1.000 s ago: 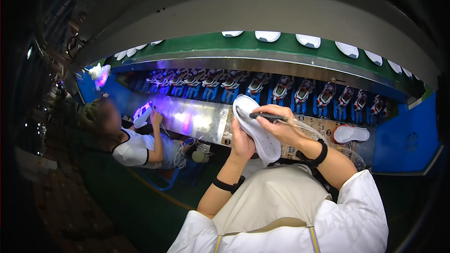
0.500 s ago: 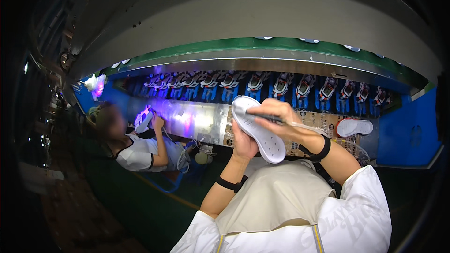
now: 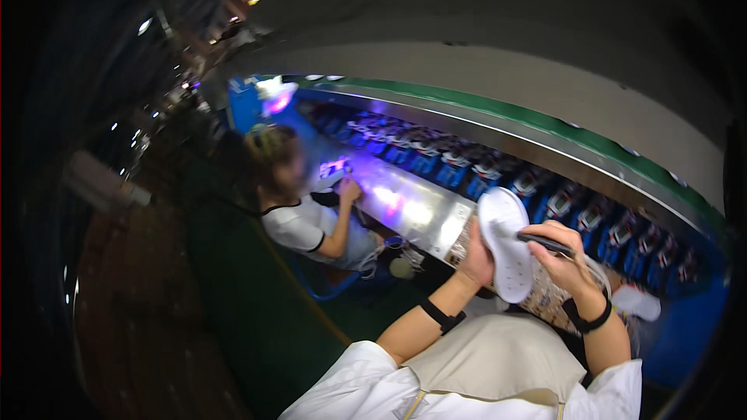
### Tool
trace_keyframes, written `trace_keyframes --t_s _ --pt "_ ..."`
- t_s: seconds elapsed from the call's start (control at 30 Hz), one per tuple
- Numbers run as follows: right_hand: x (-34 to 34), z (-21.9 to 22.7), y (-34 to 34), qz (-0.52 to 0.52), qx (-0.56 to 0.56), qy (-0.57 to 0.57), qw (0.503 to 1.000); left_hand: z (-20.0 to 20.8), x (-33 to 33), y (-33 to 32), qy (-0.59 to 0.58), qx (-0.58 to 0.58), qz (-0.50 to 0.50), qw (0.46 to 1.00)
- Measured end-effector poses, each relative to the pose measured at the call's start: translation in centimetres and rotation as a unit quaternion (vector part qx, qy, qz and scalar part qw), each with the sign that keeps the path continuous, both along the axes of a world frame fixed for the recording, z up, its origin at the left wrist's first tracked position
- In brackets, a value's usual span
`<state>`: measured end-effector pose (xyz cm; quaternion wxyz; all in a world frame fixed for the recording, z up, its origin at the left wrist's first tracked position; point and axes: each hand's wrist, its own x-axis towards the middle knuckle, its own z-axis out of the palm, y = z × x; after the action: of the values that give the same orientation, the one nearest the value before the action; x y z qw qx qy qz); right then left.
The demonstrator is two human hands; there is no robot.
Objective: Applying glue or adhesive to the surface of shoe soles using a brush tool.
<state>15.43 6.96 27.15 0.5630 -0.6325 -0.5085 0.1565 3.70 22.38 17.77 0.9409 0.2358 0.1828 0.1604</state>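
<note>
A white shoe sole (image 3: 510, 268) with small holes toward its near end is held up in front of my chest. My left hand (image 3: 476, 258) is closed around its left edge. My right hand (image 3: 564, 258) grips a brush (image 3: 551, 244) by its black handle, from the right side of the sole. The brush's tip is at the inner face of the sole, blurred by motion. A thin pale tube or cord seems to run back from the brush along my right wrist. Another white sole (image 3: 636, 302) lies on the bench to the right of my right hand.
Beyond the bench (image 3: 424, 210), a row of shoe uppers on blue holders (image 3: 564, 206) runs under a green-edged shelf (image 3: 498, 111). At left a seated co-worker (image 3: 307, 229) handles a shoe part in purple light. A grey panel (image 3: 545, 54) hangs overhead.
My view has swung left and tilted, so the bench now slants down to the right. The sole is still in my left hand and stands more upright; the brush stays in my right.
</note>
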Motion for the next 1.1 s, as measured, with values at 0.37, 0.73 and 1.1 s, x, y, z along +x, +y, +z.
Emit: trace_keyframes --t_s 0.37,0.73,1.1 --pt "-2.5 1.7 -0.4 0.091 -0.001 -0.18 0.979 4.8 -0.4 2.0 -0.139 -0.063 -0.012 0.988" --pt "-1.5 3.7 0.2 0.313 0.003 -0.156 0.937 8.1 0.2 5.3 -0.192 -0.067 -0.01 0.979" --pt "-1.3 6.1 -1.9 0.223 0.011 -0.147 0.964 11.3 1.2 5.6 -0.17 0.041 -0.14 0.975"
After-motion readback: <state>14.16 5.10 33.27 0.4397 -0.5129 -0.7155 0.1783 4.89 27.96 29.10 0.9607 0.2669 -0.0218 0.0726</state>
